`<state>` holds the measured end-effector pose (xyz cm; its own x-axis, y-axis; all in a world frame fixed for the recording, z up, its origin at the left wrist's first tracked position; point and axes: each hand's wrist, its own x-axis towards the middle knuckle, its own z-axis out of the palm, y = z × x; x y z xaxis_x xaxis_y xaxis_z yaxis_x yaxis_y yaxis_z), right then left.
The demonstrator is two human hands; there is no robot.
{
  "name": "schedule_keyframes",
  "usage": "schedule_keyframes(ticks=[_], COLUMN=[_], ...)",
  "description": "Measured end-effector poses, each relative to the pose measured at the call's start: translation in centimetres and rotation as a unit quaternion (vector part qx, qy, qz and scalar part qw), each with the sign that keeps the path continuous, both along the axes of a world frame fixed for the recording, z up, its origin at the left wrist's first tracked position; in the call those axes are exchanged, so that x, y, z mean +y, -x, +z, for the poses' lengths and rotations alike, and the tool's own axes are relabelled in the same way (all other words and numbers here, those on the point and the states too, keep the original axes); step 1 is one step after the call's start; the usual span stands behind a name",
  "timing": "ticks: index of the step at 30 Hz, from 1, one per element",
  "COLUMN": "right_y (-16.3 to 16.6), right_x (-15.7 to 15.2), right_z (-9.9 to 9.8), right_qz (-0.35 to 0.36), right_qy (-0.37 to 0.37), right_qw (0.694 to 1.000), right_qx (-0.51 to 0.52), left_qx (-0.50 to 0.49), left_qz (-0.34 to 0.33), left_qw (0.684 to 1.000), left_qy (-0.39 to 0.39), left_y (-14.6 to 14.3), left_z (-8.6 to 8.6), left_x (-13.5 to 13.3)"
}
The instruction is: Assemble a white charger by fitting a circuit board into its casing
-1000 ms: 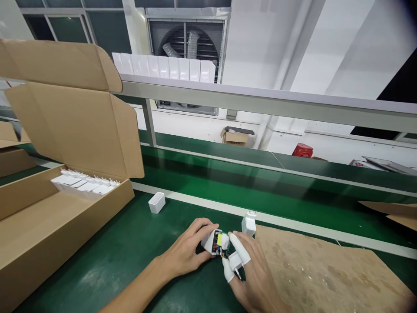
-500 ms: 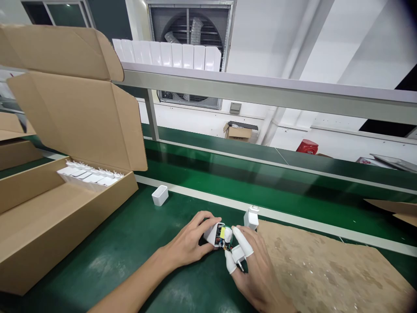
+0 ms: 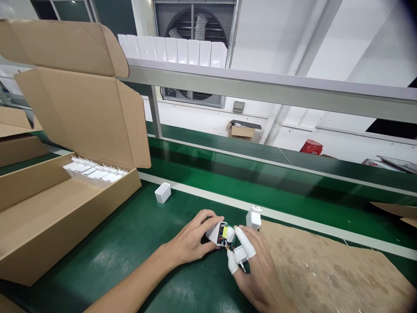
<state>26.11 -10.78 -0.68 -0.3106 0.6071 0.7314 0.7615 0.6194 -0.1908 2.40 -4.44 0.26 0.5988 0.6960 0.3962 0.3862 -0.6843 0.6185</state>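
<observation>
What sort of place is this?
Likely an electronics assembly line: a green conveyor belt, a carton of white chargers, and the left hand holding an open charger shell, the right hand a plug cap.

Charger shell [image 3: 215,233] half under left fingers [image 3: 205,216]

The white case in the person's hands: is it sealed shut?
No, the white case in the left hand is open at one end, where a circuit board shows.

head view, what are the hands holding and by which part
Left hand grips the white charger shell by its sides; right hand pinches the plug piece by its body.
</observation>
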Motion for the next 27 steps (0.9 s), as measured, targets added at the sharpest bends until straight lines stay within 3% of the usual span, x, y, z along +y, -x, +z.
schedule_keyframes(ticks=[27], right_y=[-0.3], right_x=[0.2], right_z=[-0.9], right_qz=[0.016], right_qy=[0.042], right_qw=[0.999], right_qx=[0.011], left_qx=[-0.005], left_qz=[-0.016], left_qw=[0.999], left_qy=[0.044], left_y=[-0.3], left_z=[0.2], left_x=[-0.3])
